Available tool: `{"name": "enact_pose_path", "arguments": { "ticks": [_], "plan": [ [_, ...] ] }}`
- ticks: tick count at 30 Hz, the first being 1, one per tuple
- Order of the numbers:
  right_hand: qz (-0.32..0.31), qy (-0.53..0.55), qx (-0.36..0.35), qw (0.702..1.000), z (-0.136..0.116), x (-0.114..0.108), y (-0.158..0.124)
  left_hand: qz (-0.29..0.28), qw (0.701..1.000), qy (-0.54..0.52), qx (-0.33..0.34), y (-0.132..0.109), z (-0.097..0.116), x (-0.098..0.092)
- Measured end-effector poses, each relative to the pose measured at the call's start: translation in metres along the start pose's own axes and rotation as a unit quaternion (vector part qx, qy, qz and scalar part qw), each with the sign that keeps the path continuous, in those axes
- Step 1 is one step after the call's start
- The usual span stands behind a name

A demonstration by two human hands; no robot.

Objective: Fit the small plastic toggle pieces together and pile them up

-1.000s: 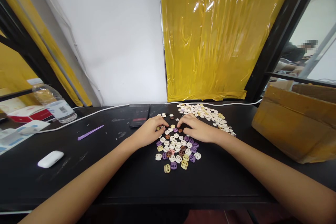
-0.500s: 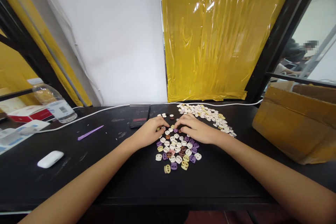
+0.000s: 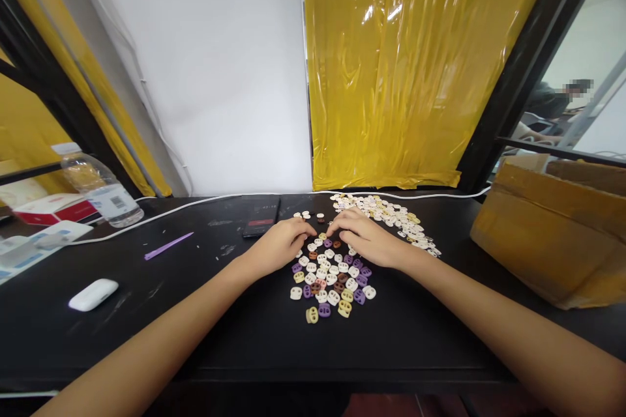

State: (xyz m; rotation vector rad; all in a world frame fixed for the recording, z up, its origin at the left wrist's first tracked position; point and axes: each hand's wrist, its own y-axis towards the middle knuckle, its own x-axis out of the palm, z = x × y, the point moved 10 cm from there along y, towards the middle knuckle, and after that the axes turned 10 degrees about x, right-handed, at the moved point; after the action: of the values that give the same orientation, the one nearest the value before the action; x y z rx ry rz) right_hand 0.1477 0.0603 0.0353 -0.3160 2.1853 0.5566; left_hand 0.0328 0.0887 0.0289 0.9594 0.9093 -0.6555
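Small plastic two-hole cord locks (image 3: 321,273) in white, purple, brown and yellow lie in a loose group on the black table (image 3: 235,339). At the far left of this group is my left hand (image 3: 281,247), palm down, fingers loosely bent and apart, fingertips beside the cord locks. Across from it, my right hand (image 3: 369,239) reaches in with its fingers extended and thumb apart. A yellow cord lock (image 3: 322,236) and a purple cord lock (image 3: 327,244) lie between the two hands. Neither hand shows anything held; what lies under the palms is hidden.
A larger pile of mostly white cord locks (image 3: 386,212) spreads behind my right hand. A cardboard box (image 3: 548,234) stands at right. Leftward are a black phone (image 3: 259,228), a purple stick-like tool (image 3: 169,245), a white case (image 3: 92,294) and a water bottle (image 3: 105,192).
My right hand has shifted slightly, with its thumb moved a little up and away from the cord locks. My left fingers have shifted slightly, and a yellow cord lock beside them is now covered.
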Motion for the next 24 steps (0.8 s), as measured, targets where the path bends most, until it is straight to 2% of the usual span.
{"name": "enact_pose_path", "arguments": {
  "ticks": [5, 9, 12, 18, 24],
  "plan": [
    [0.045, -0.007, 0.050, 0.998, 0.015, -0.014, 0.002, 0.008, 1.000, 0.001, -0.021, -0.001, -0.003, -0.001],
    [-0.016, 0.025, 0.145, 0.989, 0.041, -0.012, 0.003, 0.025, 0.999, -0.004, -0.022, -0.001, -0.003, -0.002],
    [-0.060, 0.018, 0.181, 0.981, 0.051, -0.008, -0.001, 0.047, 0.999, -0.003, -0.016, -0.001, -0.001, -0.007],
    [-0.118, 0.029, 0.196, 0.973, 0.052, 0.002, -0.005, 0.082, 0.997, 0.000, -0.009, -0.001, 0.002, -0.015],
    [-0.096, 0.023, 0.182, 0.978, 0.054, 0.001, -0.003, 0.094, 0.994, -0.037, -0.049, -0.002, -0.004, -0.015]
  ]
}}
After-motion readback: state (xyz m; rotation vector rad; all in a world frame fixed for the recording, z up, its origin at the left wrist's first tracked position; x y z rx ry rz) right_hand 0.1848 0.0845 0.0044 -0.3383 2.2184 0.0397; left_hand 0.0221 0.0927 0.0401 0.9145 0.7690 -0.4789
